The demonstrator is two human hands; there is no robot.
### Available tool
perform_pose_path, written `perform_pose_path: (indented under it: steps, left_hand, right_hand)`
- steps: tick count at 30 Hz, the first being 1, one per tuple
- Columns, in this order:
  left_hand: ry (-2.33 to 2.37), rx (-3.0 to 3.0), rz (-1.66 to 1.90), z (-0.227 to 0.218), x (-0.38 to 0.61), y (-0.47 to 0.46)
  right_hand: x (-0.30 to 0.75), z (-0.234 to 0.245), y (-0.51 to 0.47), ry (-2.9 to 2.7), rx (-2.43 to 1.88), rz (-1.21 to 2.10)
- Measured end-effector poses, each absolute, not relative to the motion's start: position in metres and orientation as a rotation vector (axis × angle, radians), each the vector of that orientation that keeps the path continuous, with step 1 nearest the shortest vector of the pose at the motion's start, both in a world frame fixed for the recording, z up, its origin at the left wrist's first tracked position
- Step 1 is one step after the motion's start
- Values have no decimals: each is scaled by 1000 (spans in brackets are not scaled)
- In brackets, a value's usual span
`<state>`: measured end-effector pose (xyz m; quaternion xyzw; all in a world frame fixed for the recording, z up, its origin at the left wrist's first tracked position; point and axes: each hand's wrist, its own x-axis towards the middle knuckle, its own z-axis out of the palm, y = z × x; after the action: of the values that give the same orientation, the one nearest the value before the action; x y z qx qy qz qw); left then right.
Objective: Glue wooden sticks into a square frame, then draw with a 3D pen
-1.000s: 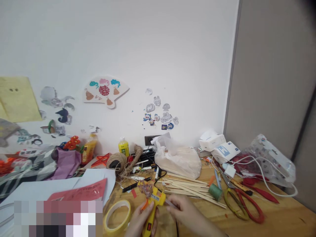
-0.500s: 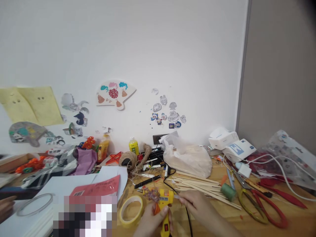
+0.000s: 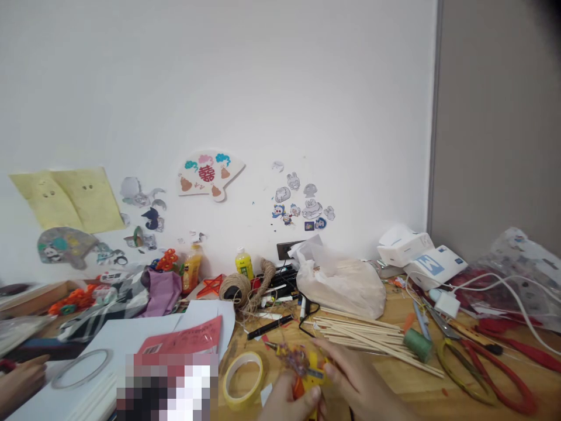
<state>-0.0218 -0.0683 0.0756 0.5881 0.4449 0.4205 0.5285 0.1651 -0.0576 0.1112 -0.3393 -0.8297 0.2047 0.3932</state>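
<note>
A yellow hot glue gun [image 3: 314, 374] with an orange trigger is tilted at the bottom middle, its nozzle pointing left. My left hand [image 3: 289, 400] is closed round its handle, near the trigger. Against the rear end of the gun, my right hand [image 3: 350, 374] has its fingers closed, covering the back of the body. No glue stick shows there now. A crumpled purplish clump [image 3: 294, 358] clings about the front of the gun. Left of my hands lies a roll of yellow tape [image 3: 243, 380].
Thin wooden sticks [image 3: 363, 336], a green thread spool [image 3: 417, 345] and scissors [image 3: 471, 368] lie to the right. A black marker [image 3: 270, 327] and a twine ball [image 3: 235, 289] are behind. Another person's hand [image 3: 21, 383] is at the far left, near white paper [image 3: 109, 336].
My right hand has moved in against the rear of the glue gun; the pale stick it pinched there is now out of sight. The view has shifted slightly left and up.
</note>
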Motion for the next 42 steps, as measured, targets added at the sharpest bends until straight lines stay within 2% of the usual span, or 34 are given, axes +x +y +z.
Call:
perform_pose_path:
  steps: [4, 11, 32, 42]
  left_hand:
    - [1183, 1546, 1039, 81, -16, -69]
    - [1186, 1386, 1240, 100, -13, -59]
    - [1268, 1573, 1365, 86, -17, -59]
    - [1481, 1943, 1435, 78, -27, -61]
  right_hand:
    - [157, 96, -53, -2060, -975, 543]
    - [155, 85, -46, -1999, -1094, 537]
    - [153, 79, -50, -1940, -1122, 460]
    - [152, 80, -50, -1924, -1183, 460]
